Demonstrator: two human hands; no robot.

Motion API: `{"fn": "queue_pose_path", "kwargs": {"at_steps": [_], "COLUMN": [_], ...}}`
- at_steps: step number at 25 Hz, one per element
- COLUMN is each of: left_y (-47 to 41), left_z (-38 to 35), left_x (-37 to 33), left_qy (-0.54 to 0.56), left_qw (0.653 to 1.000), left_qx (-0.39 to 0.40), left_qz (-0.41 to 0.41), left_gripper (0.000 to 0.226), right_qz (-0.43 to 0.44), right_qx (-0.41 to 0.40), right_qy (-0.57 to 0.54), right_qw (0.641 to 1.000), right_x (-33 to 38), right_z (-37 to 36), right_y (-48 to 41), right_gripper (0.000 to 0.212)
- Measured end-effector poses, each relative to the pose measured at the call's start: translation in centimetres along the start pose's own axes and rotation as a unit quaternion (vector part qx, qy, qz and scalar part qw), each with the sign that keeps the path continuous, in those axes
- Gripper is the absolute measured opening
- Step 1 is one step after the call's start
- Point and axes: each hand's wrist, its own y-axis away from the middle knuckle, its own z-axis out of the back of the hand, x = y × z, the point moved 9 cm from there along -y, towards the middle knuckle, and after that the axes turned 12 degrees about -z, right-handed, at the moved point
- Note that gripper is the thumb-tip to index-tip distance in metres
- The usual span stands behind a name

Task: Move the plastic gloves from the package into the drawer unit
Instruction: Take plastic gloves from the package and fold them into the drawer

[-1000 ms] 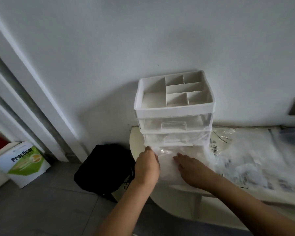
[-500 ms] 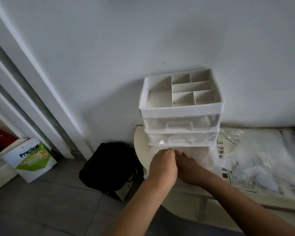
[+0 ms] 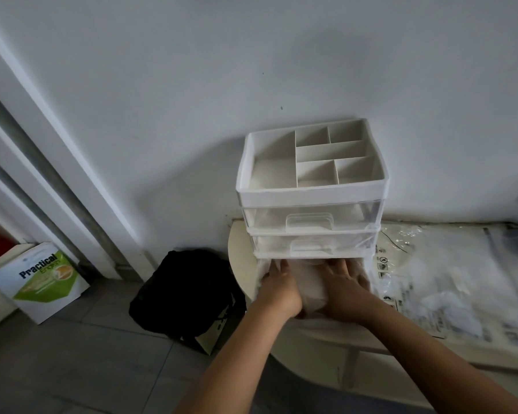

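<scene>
Here, a crumpled wad of thin, translucent plastic gloves point(image 3: 309, 283) sits in the pulled-out bottom drawer point(image 3: 368, 279) of a white-framed, clear-fronted plastic drawer unit point(image 3: 311, 191) at the far edge of a round cream table point(image 3: 237, 265). A person's left hand point(image 3: 278, 291) and right hand point(image 3: 343, 286) press on the wad from either side with outstretched fingers, gripping nothing.

The film looks springy and slippery. Once the pressure comes off, it will likely puff back up, and loose cuffs could spill over the drawer's rim or catch between drawer and frame as it slides shut. The lightweight unit may also skid towards the wall under a hard push.

The unit's two upper drawers are closed, each with a moulded rectangular handle. An open tray on top is split into matte, square-edged compartments.

Just right of the unit lies the flat, glossy clear plastic package point(image 3: 431, 273), printed in black and holding more crinkled film.

On the grey tiled floor point(image 3: 72, 354) below the table's left edge slumps a soft black bag point(image 3: 186, 294). A white-and-green paperback book point(image 3: 42, 279) leans further left.
</scene>
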Motion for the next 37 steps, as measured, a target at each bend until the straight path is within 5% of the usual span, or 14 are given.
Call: {"fn": "queue_pose_path", "kwargs": {"at_steps": [9, 15, 18, 21, 25, 31, 37], "left_y": [-0.5, 1.2, 3.1, 5.6, 6.8, 2.6, -0.3], "left_z": [0.1, 1.1, 3.9, 7.3, 7.9, 0.6, -6.8], "left_x": [0.8, -0.7, -2.5, -6.2, -13.5, -21.3, -25.4], "left_qy": [-0.071, -0.092, -0.084, -0.108, -0.021, 0.104, 0.010], "left_qw": [0.995, 0.994, 0.996, 0.982, 0.963, 0.951, 0.966], "left_qx": [0.053, 0.055, -0.030, -0.150, -0.226, -0.160, -0.050], "left_qz": [0.039, 0.009, -0.003, -0.030, -0.143, -0.244, -0.253], "left_gripper": [0.089, 0.098, 0.052, 0.014, 0.046, 0.023, 0.061], "right_qz": [0.018, 0.051, -0.003, -0.097, -0.275, -0.293, -0.380], "right_qx": [0.008, 0.015, -0.047, -0.168, -0.227, -0.199, -0.207], "right_qy": [0.004, -0.113, -0.218, -0.205, -0.107, -0.137, -0.089], "right_qw": [1.000, 0.992, 0.975, 0.959, 0.928, 0.925, 0.897], "right_x": [0.3, -1.9, -7.4, -14.9, -26.6, -32.0, -34.4], "right_z": [0.9, 8.2, 11.7, 13.8, 13.6, 13.0, 12.1], "right_y": [1.1, 4.9, 5.6, 6.1, 6.6, 8.1, 10.8], "right_gripper": [0.097, 0.043, 0.019, 0.025, 0.017, 0.028, 0.067]}}
